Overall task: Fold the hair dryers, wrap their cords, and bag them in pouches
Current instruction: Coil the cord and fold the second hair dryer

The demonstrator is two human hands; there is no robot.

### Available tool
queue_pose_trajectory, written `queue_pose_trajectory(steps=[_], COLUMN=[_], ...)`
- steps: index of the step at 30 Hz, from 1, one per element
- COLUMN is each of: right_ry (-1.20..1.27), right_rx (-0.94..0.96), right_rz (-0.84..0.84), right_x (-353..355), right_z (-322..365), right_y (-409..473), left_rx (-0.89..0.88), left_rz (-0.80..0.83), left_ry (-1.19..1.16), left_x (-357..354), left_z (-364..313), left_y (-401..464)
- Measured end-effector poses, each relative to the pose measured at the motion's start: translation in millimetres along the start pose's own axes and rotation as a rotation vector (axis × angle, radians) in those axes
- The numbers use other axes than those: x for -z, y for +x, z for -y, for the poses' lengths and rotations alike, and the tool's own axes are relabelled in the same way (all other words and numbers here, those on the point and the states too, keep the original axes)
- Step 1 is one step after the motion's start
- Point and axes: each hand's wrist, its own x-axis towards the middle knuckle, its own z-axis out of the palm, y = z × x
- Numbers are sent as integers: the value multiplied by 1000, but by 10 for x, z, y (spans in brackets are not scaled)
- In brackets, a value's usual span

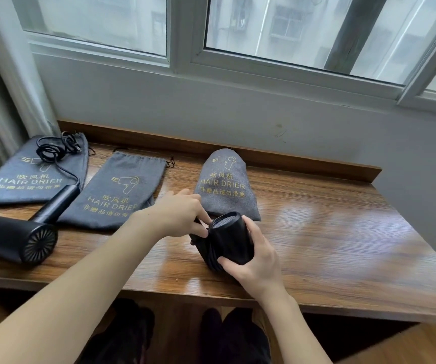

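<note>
Hair dryer gripped by both hands; its folded handle mostly hidden.

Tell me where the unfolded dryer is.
Head view, far left: the unfolded dryer lies on the table, its handle over the two flat pouches.

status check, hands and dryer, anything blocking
Left hand and right hand grip folded black hair dryer, cord wrapped. Flat grey fabric pouch free beside it. Nothing blocking.
</note>
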Motion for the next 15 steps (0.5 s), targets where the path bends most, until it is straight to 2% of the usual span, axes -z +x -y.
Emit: queue_pose_trajectory(steps=[7,12,15], right_ry=[23,34,3], right_rx=[8,-29,56], right_rz=[18,41,-16], right_x=[9,48,29], right_z=[-41,-49,-83], right_y=[6,78,79], left_rx=[16,49,93], left_rz=[-33,-173,-193], left_ry=[104,-82,-182], left_x=[4,-165,-214], left_z=[-52,17,56], left_y=[-32,-80,-114])
